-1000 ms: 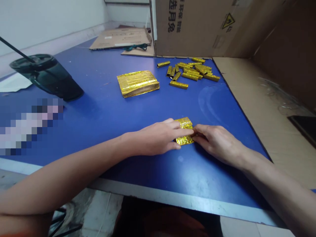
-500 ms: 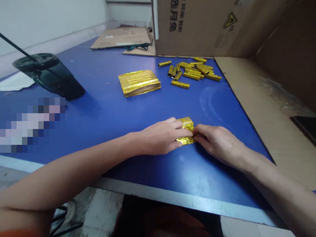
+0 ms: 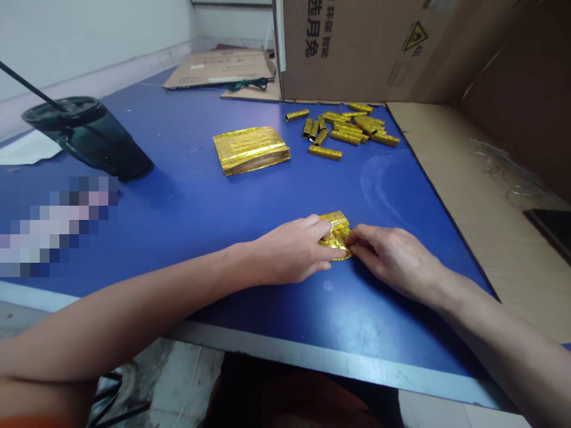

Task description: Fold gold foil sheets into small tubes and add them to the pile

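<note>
A small sheet of gold foil paper (image 3: 338, 220), partly folded, lies on the blue table between my hands. My left hand (image 3: 298, 248) bears on its left part, one finger bent in at the fold and another stretched across the lower part. At its right edge my right hand (image 3: 379, 246) pinches the paper between thumb and fingers; the fingertips are partly hidden. Farther off sits a stack of flat gold foil papers (image 3: 252, 148). To its right lies a loose pile of folded gold paper tubes (image 3: 348, 134).
A dark tumbler (image 3: 104, 139) with a straw stands at the left. A large cardboard box (image 3: 357, 53) rises behind the tubes, and a cardboard sheet (image 3: 214, 65) lies at the back. More cardboard (image 3: 464, 172) borders the blue table (image 3: 187, 196) on the right.
My left fingers have shifted on the paper: one has bent inward, and another has slid toward the lower edge. My right hand has barely moved.
</note>
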`<state>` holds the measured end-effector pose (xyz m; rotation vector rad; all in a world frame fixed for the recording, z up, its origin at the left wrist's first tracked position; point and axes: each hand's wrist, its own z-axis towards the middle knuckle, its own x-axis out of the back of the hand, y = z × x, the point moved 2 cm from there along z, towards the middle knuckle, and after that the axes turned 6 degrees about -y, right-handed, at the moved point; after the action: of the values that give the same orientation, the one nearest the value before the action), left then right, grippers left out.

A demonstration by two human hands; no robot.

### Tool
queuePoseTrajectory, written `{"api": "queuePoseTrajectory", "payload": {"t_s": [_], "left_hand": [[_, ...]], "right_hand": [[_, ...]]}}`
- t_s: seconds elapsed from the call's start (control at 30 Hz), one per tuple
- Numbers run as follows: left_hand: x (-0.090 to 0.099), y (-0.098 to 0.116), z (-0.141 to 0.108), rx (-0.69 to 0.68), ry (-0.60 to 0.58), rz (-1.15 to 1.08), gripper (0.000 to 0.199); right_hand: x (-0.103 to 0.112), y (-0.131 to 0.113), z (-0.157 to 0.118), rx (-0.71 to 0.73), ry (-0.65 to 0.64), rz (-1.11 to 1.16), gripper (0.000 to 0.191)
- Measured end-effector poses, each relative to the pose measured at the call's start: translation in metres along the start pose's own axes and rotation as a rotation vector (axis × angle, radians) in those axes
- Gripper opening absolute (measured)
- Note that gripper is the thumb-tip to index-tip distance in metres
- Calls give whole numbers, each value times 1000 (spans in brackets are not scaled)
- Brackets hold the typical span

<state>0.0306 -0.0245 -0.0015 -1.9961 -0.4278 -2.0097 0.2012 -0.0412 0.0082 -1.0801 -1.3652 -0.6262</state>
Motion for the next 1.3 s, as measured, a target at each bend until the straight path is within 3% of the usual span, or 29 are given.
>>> {"api": "queuePoseTrajectory", "payload": {"t_s": [0.3,0.67,1.07,1.3], "left_hand": [[1,3,0,22,8,38,30],[-1,15,-4,-23,80,40,40],[2,20,-4,-29,68,-49,40],[-2,21,-1,-98,12,-64,43]], "right_hand": [[3,13,3,-232,-15,-61,14],[3,15,5,-279,-11,-77,14],[3,18,5,-265,36,-139,15],[3,17,5,-244,40,-159,14]]}}
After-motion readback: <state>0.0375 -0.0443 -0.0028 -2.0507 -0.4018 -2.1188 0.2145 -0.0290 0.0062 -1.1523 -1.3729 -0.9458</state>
